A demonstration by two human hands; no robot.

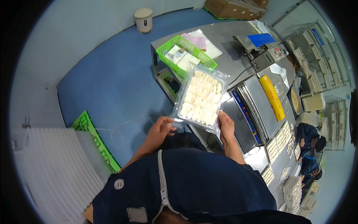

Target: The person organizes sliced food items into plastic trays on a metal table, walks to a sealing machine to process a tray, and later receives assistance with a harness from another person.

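Note:
A clear plastic tray of pale dumplings, wrapped in transparent film, is held up and tilted in front of me. My right hand grips its lower right corner, the thumb over the film. At the lower left corner is my left hand, fingers curled and a fingertip against the film's edge; whether it grips the film I cannot tell. Just right of the tray stands a film-wrapping machine with a blue control strip. A yellow film roll lies across its top.
Behind the tray, a green plastic basket holds papers on the steel table. Another machine stands farther back. Dumpling trays line the right side, where two people work. White stacked sheets and a green pallet are at left.

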